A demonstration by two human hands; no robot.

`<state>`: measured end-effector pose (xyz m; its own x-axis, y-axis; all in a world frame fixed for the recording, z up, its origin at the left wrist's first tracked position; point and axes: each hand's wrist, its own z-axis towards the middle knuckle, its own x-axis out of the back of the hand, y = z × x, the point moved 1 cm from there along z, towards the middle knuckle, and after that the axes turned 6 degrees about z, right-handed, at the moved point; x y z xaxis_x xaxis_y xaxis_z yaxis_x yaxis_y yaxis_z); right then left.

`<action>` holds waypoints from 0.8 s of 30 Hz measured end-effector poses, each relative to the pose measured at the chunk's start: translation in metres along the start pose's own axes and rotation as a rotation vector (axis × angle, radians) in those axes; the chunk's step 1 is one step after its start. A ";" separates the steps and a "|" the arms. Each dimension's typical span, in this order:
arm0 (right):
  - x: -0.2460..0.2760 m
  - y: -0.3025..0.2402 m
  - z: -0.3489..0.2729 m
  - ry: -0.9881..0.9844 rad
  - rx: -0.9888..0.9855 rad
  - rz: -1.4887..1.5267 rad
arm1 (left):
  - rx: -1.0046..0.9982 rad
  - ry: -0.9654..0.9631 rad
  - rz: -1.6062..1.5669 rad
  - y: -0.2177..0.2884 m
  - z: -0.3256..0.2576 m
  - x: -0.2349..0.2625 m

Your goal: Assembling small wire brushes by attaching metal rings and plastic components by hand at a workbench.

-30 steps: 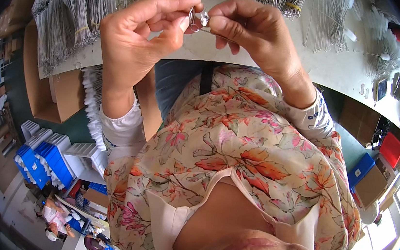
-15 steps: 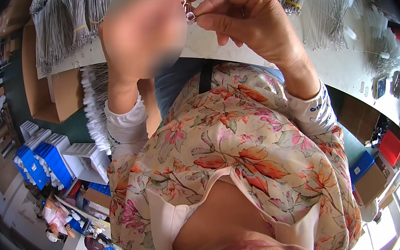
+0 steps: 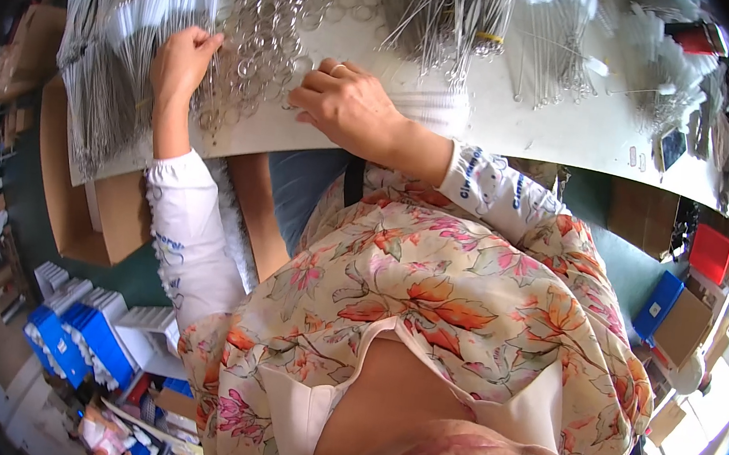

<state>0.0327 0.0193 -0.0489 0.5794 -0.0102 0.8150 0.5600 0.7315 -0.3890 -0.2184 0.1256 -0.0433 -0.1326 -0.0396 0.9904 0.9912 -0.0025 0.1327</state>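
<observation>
The left hand rests palm-down at the edge of a heap of silver metal rings on the white desk, its fingers curled together onto the rings; whether they pinch one cannot be told. The right hand lies just to the right of the heap, knuckles up, fingers bent and pressed close against the desk surface, their tips touching the nearest rings; a band shows on one finger.

Left of the left hand lies a thick bundle of thin grey wire pieces with white tips, touching the heap. Beyond the right hand sits a sheaf of long silver rods bound with a yellow band, and more loose wire pieces spread farther right. Below the desk stand brown cardboard boxes and blue plastic trays.
</observation>
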 end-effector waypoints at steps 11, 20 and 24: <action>0.119 0.120 0.027 0.145 -0.584 -0.191 | 0.056 0.033 -0.018 -0.012 -0.009 0.022; 0.156 0.190 0.013 0.150 -0.691 0.293 | 0.312 0.223 -1.237 0.014 -0.012 0.073; 0.191 0.145 -0.010 0.739 -0.827 0.790 | 0.298 0.380 -0.336 -0.111 0.006 0.081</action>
<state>0.2304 0.1168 0.0459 0.9410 -0.3332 -0.0598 -0.0292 0.0961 -0.9949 -0.3394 0.1285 0.0222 -0.3747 -0.4405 0.8158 0.8442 0.2016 0.4966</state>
